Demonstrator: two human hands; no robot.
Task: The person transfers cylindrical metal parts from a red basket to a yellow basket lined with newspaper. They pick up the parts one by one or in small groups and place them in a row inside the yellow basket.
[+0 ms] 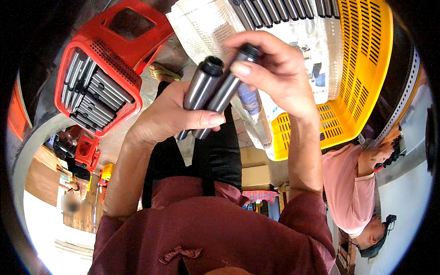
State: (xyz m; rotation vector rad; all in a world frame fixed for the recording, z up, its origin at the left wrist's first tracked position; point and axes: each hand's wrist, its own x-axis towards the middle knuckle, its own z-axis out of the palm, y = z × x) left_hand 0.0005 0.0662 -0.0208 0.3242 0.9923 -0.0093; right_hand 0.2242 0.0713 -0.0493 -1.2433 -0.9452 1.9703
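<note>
Your left hand [172,112] is closed around a pair of metal tubes, its thumb laid across their lower halves and the palm against the outer side; the fingers behind are mostly hidden. Your right hand [286,73] is partly curled, with thumb and forefinger gripping the black collar [248,51] at the upper end of the right-hand tube [224,89]; its other fingers are largely out of sight behind. So both of your hands are on that one, while the left-hand tube [197,91] sits in your left hand alone, its black ribbed neck [212,66] uncovered. Both tubes are dark grey and shiny, held side by side and tilted, their upper ends leaning to your right, above your dark trousers [217,158] and in front of your maroon shirt [206,224].

Beyond your right hand, a yellow slotted basket [378,78] is lined with newspaper [314,46], on which a row of similar tubes [275,11] lies close together. To your left, a red plastic basket [120,68] holds stacked metal tubes [107,87], lying in differing directions. Well off to your right is a co-worker in a pink shirt [343,188].
</note>
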